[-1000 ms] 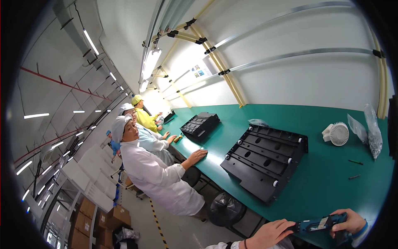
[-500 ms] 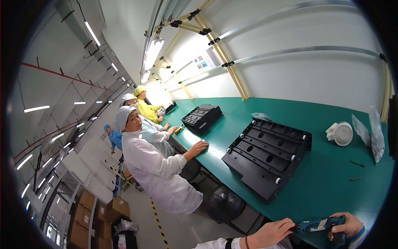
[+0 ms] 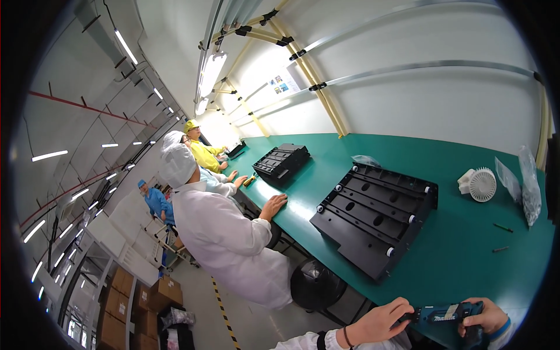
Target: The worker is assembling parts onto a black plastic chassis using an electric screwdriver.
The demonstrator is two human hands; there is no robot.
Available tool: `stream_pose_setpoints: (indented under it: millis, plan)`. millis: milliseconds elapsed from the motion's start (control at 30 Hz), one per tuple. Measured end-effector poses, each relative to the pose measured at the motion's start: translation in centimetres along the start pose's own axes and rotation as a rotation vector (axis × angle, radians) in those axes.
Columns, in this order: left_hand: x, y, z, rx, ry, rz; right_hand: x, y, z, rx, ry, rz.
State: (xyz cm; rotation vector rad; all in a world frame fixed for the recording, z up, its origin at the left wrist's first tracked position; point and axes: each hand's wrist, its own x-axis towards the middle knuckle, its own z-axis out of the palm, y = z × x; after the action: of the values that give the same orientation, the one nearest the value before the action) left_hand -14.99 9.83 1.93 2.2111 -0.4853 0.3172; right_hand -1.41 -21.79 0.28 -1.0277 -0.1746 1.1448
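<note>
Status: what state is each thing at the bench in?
Power driver: held
Left grip: closed on driver's front
Right grip: closed on driver's rear
Near black unit: resting on bench, untouched
Far black unit: on bench
White fan: set down; running or not, unclear
Thin rods: lying loose, apart
Clear bags: crumpled
Tube light: lit

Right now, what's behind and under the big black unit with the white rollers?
Behind the black unit, a crumpled clear bag peeks past its far edge, partly hidden. Green table shows beside it; whatever lies directly underneath is covered and can't be seen.
</note>
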Motion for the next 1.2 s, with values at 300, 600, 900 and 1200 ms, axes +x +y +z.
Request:
stream_pose_setpoints:
  millis: [300,600,900,1200]
  plan:
    - [1.2,-0.5,-0.9,0.052,0.015,0.051,0.2,-1.5,1.1,-0.028,0.010,-0.053]
    - [0.7,-0.4,0.3,0.036,-0.005,0.087,-1.0,-2.5,2.0,-0.366,-0.013,-0.043]
    - [-0.7,0.0,-1.9,0.043,-0.035,0.078,1.0,-1.5,1.6,-0.067,-0.015,0.067]
    - [7.0,-1.2,-6.9,0.271,0.481,0.057,2.0,-7.1,9.8,-0.192,0.241,-0.457]
